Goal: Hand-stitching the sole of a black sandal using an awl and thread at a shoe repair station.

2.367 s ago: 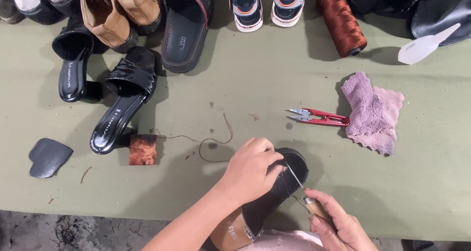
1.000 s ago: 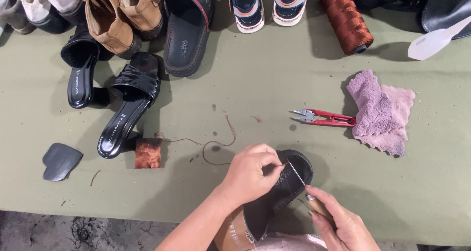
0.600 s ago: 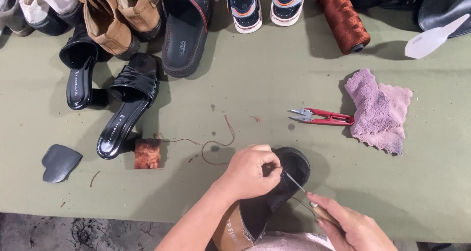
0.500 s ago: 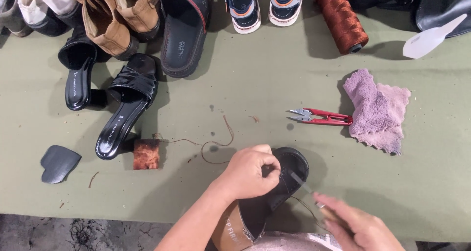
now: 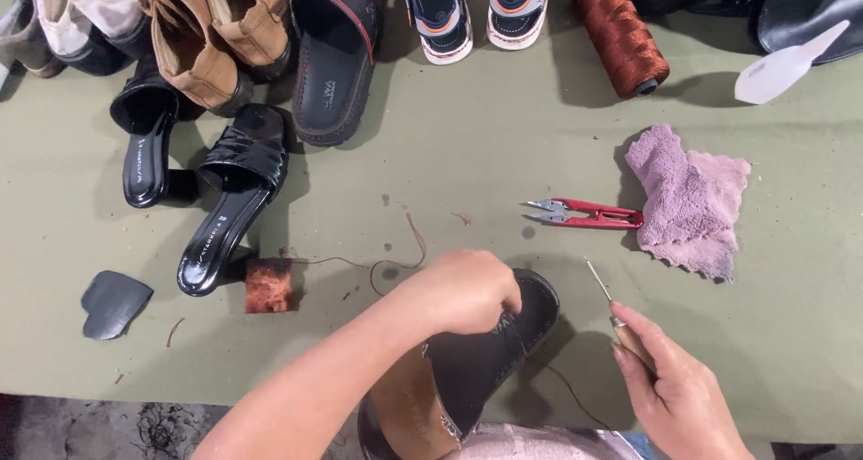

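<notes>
At the near edge of the green table lies a black sandal, its toe pointing away from the person and its tan insole showing toward the heel. On its upper rests the left hand, fingers curled down and closed around the strap, pressing the sandal to the table. Just right of the sandal, the right hand is closed around the wooden handle of a stitching awl, whose thin metal needle points up and away, clear of the sandal. A dark thread runs from the sandal's side, near the left hand, down toward the table edge, passing below the right hand. Beyond the awl lie red thread snips, blades pointing left, touching a crumpled lilac cloth on their right. Left of the sandal, a length of brown thread loops over the table toward a small rusty-brown block. Farther left lie a black heeled sandal, a second one beside it, and a flat dark heel piece. Along the far edge stand tan boots, a black slide with red trim, a pair of small blue sandals, a spool of rust-coloured thread and a white plastic bottle on its side.
</notes>
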